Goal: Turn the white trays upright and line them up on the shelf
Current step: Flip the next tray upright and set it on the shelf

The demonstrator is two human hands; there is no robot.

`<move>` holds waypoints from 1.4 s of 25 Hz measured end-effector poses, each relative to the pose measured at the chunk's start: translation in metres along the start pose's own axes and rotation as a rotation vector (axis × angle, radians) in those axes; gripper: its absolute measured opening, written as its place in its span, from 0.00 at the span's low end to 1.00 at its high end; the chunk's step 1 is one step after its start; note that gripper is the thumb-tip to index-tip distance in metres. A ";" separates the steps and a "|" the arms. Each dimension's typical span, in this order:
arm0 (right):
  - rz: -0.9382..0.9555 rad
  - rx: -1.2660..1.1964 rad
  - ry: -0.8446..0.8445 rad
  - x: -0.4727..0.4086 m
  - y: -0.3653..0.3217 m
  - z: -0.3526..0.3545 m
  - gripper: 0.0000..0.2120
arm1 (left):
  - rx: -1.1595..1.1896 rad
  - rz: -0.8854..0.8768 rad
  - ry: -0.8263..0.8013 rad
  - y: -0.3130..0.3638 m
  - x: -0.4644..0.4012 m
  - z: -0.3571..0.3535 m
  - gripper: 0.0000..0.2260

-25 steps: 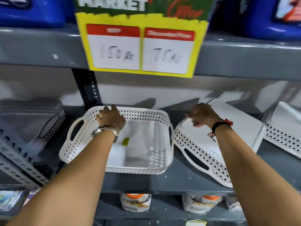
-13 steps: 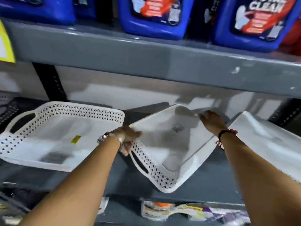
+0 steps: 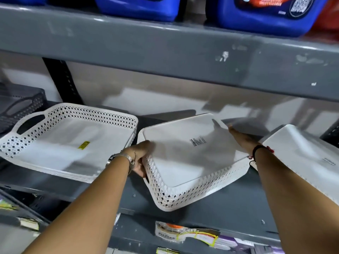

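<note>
Three white perforated trays are on the grey shelf [image 3: 229,202]. The left tray [image 3: 60,142] sits upright with a yellow sticker inside. The middle tray [image 3: 185,162] is upside down and tilted, its flat bottom with a barcode label facing up. My left hand [image 3: 141,158] grips its left rim near the handle, and my right hand [image 3: 242,140] holds its far right edge. A third tray [image 3: 300,158] lies upside down at the right, partly behind my right forearm.
A dark grey perforated basket [image 3: 20,109] stands at the far left past a black upright post [image 3: 62,81]. Blue detergent jugs [image 3: 264,11] fill the shelf above. Packaged goods [image 3: 185,233] lie on the shelf below.
My left hand left the upright tray and took the middle tray's left rim. My right hand shifted along that tray's far edge. The tray has risen and tilted a little.
</note>
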State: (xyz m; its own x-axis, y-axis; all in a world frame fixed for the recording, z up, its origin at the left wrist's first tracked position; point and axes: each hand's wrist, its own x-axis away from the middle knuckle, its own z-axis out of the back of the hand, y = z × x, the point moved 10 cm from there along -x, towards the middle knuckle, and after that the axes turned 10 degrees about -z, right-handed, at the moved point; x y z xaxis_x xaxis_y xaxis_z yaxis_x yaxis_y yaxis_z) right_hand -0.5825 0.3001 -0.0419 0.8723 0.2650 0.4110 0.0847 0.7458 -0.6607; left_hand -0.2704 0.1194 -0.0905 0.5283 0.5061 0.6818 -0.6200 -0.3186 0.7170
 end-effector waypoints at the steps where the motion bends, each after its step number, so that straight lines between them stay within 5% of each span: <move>1: -0.010 -0.035 -0.026 -0.002 0.003 0.000 0.40 | -0.007 -0.023 0.011 0.004 -0.003 -0.001 0.26; 4: -0.017 -0.245 -0.119 -0.051 0.025 0.009 0.55 | 0.069 -0.173 0.064 0.030 -0.006 0.003 0.29; 5: 0.013 -0.334 -0.125 -0.057 0.023 0.015 0.54 | 0.148 -0.273 0.096 0.047 -0.007 0.007 0.29; 8: 0.080 -0.623 -0.117 -0.004 -0.006 0.043 0.27 | 0.548 -0.660 0.135 0.108 0.011 0.019 0.24; 13: 0.128 -0.900 -0.215 0.031 -0.004 0.068 0.35 | 0.747 -0.692 0.220 0.126 0.001 0.056 0.23; 17: -0.010 -0.597 -0.407 0.042 0.017 0.042 0.23 | 0.343 -0.561 0.117 0.108 -0.005 0.044 0.16; 21: -0.097 -0.132 -0.355 0.038 0.063 0.029 0.05 | 0.050 -0.508 0.235 0.092 -0.003 0.047 0.13; 27: -0.126 0.064 -0.461 0.059 0.085 0.020 0.04 | -0.273 -0.207 0.124 0.044 -0.001 0.045 0.06; 35: -0.164 0.090 -0.470 0.064 0.090 0.014 0.05 | -1.034 -0.300 0.385 0.075 0.042 0.043 0.13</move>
State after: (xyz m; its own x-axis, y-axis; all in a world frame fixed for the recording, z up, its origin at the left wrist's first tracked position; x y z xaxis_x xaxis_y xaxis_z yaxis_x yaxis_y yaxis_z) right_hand -0.5258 0.3932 -0.0662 0.5379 0.3709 0.7570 0.1430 0.8448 -0.5156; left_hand -0.2698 0.0827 -0.0021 0.6330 0.7195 0.2858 -0.7739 0.5782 0.2584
